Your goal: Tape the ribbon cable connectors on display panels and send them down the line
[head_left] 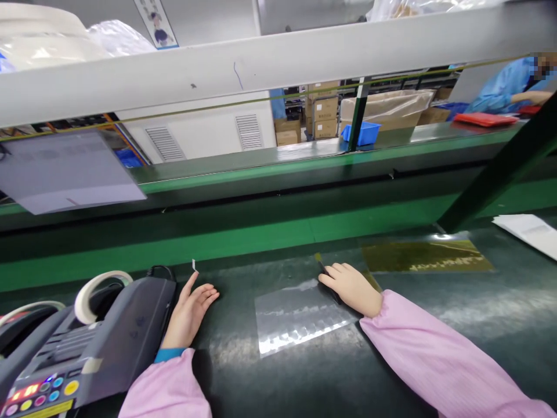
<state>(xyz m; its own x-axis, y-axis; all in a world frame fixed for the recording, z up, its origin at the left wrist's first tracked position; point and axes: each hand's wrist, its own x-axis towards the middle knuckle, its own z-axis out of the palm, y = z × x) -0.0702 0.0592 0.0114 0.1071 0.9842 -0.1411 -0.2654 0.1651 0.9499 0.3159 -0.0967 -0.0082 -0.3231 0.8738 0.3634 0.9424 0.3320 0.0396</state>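
My left hand (190, 313) is raised beside the tape dispenser, its fingers stretched out and apart. A small white strip (194, 265) clings to the tip of its index finger. My right hand (351, 288) is closed around thin black tweezers (322, 267). At their far end is a small yellowish piece of film (318, 256). Under and left of the right hand lies a clear plastic sheet (296, 316) with a row of shiny pale patches along its near edge. The fingers hide part of the tweezers.
A grey automatic tape dispenser (143, 331) with a white tape roll stands at left, another roll beside it. Amber film (429, 256) and white papers (528, 229) lie right. A dark green post (491, 168) slants down there. Beyond the conveyor, a person in blue (500, 87) is at work.
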